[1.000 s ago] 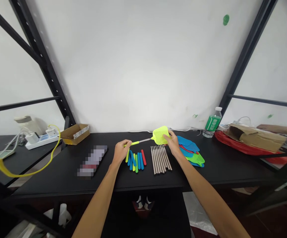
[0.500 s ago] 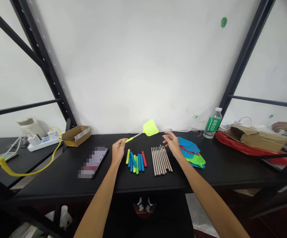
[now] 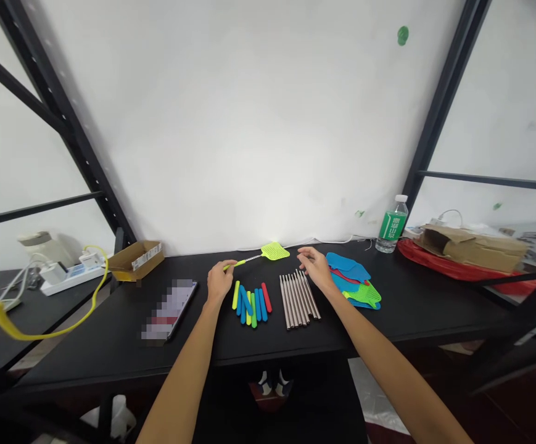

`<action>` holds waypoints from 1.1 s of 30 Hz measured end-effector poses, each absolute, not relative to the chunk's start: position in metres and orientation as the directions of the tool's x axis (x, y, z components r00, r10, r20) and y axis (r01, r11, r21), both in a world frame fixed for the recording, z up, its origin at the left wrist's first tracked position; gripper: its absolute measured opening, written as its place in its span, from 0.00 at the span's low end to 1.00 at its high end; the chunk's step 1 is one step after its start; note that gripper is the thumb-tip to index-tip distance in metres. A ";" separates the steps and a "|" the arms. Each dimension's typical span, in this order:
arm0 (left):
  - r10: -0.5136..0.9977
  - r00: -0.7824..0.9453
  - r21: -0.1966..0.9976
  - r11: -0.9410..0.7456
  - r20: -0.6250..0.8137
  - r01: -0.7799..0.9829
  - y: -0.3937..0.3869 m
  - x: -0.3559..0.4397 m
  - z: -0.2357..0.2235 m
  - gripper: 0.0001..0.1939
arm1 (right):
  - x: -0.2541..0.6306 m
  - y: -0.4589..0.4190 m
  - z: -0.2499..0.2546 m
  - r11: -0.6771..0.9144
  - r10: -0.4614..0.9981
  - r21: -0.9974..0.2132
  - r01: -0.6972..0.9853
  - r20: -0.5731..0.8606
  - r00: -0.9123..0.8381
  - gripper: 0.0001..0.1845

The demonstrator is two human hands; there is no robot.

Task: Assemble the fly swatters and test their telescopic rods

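My left hand (image 3: pixel 220 279) grips the yellow handle of a fly swatter (image 3: pixel 276 251), whose square mesh head points right, low over the back of the table. Just right of that head, my right hand (image 3: pixel 314 266) holds nothing, its fingers loosely apart. Below and between my hands lie several coloured handles (image 3: pixel 251 306), blue, yellow, green and red. Beside them a row of metal rods (image 3: pixel 298 300) lies side by side. Right of my right wrist is a pile of loose swatter heads (image 3: pixel 351 280) in blue, red and green.
A phone (image 3: pixel 170 310) lies left on the black table (image 3: pixel 258 345). Behind it stands an open cardboard box (image 3: pixel 138 260). A water bottle (image 3: pixel 392 225) stands at the back right, near a torn carton (image 3: pixel 474 246) on red plastic. A yellow cable (image 3: pixel 92 299) loops at far left.
The swatter has come down from a raised tilt to nearly level, lower toward the table, still in my left hand. My right hand stays open near its head. The camera view has shifted slightly.
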State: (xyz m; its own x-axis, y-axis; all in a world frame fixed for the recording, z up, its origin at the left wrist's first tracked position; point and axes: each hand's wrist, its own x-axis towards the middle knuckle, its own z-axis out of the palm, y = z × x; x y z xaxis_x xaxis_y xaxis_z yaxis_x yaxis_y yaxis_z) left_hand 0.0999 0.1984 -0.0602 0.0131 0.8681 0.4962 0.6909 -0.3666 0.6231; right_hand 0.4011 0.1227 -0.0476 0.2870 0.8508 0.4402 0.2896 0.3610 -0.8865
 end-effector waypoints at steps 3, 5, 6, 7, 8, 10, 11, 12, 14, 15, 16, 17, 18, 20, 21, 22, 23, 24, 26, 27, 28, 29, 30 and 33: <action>0.885 0.060 0.507 -0.318 0.461 0.801 0.205 0.100 -0.059 0.16 | 0.400 0.121 -0.048 0.357 0.832 -0.833 0.423 0.489 0.261 0.14; 0.895 0.092 0.443 -0.302 0.436 0.844 0.208 0.099 -0.057 0.17 | 0.400 0.120 -0.048 0.356 0.823 -0.776 0.520 0.524 0.219 0.13; 0.901 0.101 0.424 -0.295 0.423 0.856 0.209 0.099 -0.057 0.17 | 0.399 0.120 -0.049 0.357 0.822 -0.746 0.563 0.537 0.190 0.12; 0.906 0.105 0.414 -0.288 0.411 0.863 0.209 0.099 -0.056 0.17 | 0.399 0.119 -0.049 0.358 0.823 -0.714 0.601 0.546 0.158 0.12; 0.909 0.104 0.414 -0.283 0.405 0.865 0.208 0.100 -0.056 0.17 | 0.399 0.119 -0.049 0.359 0.825 -0.682 0.637 0.552 0.126 0.11; 0.905 0.097 0.429 -0.288 0.414 0.856 0.203 0.100 -0.054 0.17 | 0.400 0.118 -0.051 0.355 0.828 -0.618 0.701 0.556 0.071 0.11; 0.900 0.093 0.441 -0.296 0.426 0.847 0.198 0.100 -0.053 0.16 | 0.400 0.118 -0.051 0.351 0.830 -0.589 0.728 0.556 0.049 0.10; 0.893 0.090 0.453 -0.307 0.441 0.837 0.192 0.100 -0.052 0.16 | 0.400 0.118 -0.052 0.348 0.831 -0.564 0.749 0.555 0.032 0.10; 0.879 0.080 0.467 -0.325 0.471 0.822 0.177 0.101 -0.050 0.15 | 0.401 0.118 -0.053 0.339 0.833 -0.531 0.776 0.553 0.014 0.10; 0.876 0.066 0.472 -0.319 0.477 0.822 0.169 0.101 -0.049 0.15 | 0.401 0.118 -0.053 0.336 0.834 -0.522 0.784 0.552 0.010 0.10; 0.878 0.056 0.470 -0.306 0.475 0.828 0.161 0.102 -0.048 0.15 | 0.402 0.118 -0.053 0.332 0.835 -0.517 0.789 0.551 0.010 0.10; 0.892 0.052 0.469 -0.286 0.450 0.836 0.154 0.102 -0.047 0.14 | 0.402 0.118 -0.052 0.327 0.835 -0.514 0.793 0.550 0.012 0.10; 0.913 0.063 0.466 -0.264 0.403 0.844 0.148 0.103 -0.047 0.15 | 0.402 0.118 -0.052 0.322 0.835 -0.511 0.797 0.549 0.015 0.11; 0.945 0.098 0.443 -0.237 0.312 0.864 0.140 0.105 -0.045 0.16 | 0.401 0.117 -0.051 0.313 0.836 -0.504 0.805 0.549 0.018 0.11; 0.953 0.119 0.431 -0.236 0.280 0.871 0.137 0.106 -0.045 0.16 | 0.401 0.117 -0.050 0.310 0.835 -0.500 0.809 0.549 0.019 0.11; 0.955 0.140 0.421 -0.244 0.263 0.874 0.136 0.106 -0.044 0.17 | 0.400 0.116 -0.050 0.308 0.835 -0.495 0.813 0.550 0.018 0.11; 0.953 0.161 0.414 -0.260 0.258 0.872 0.135 0.107 -0.043 0.17 | 0.400 0.116 -0.050 0.307 0.835 -0.489 0.817 0.550 0.015 0.11; 0.949 0.181 0.413 -0.277 0.258 0.867 0.135 0.108 -0.043 0.18 | 0.400 0.116 -0.049 0.306 0.836 -0.483 0.820 0.548 0.010 0.11; 0.943 0.210 0.423 -0.306 0.259 0.853 0.135 0.109 -0.042 0.20 | 0.401 0.116 -0.049 0.299 0.841 -0.472 0.830 0.541 0.004 0.11; 0.941 0.218 0.430 -0.314 0.257 0.847 0.136 0.109 -0.041 0.22 | 0.402 0.116 -0.048 0.290 0.845 -0.469 0.834 0.534 0.006 0.11; 0.941 0.228 0.435 -0.319 0.250 0.842 0.136 0.108 -0.041 0.22 | 0.403 0.115 -0.048 0.278 0.851 -0.469 0.838 0.526 0.012 0.11; 0.941 0.239 0.437 -0.324 0.238 0.839 0.137 0.108 -0.042 0.23 | 0.404 0.115 -0.047 0.264 0.856 -0.469 0.843 0.517 0.020 0.11; 0.941 0.252 0.434 -0.329 0.225 0.839 0.138 0.107 -0.042 0.22 | 0.404 0.114 -0.046 0.253 0.860 -0.467 0.847 0.509 0.023 0.11; 0.935 0.293 0.396 -0.351 0.201 0.849 0.141 0.104 -0.045 0.19 | 0.402 0.111 -0.043 0.267 0.868 -0.430 0.863 0.497 -0.022 0.11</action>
State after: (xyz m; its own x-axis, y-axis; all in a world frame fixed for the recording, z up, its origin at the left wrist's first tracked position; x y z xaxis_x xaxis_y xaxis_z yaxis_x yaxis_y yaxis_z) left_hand 0.1044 0.1406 -0.0451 0.2928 0.9349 0.2005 0.8486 -0.3507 0.3960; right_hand 0.4017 0.1111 -0.0432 -0.0216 0.8678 0.4965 0.8626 0.2673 -0.4296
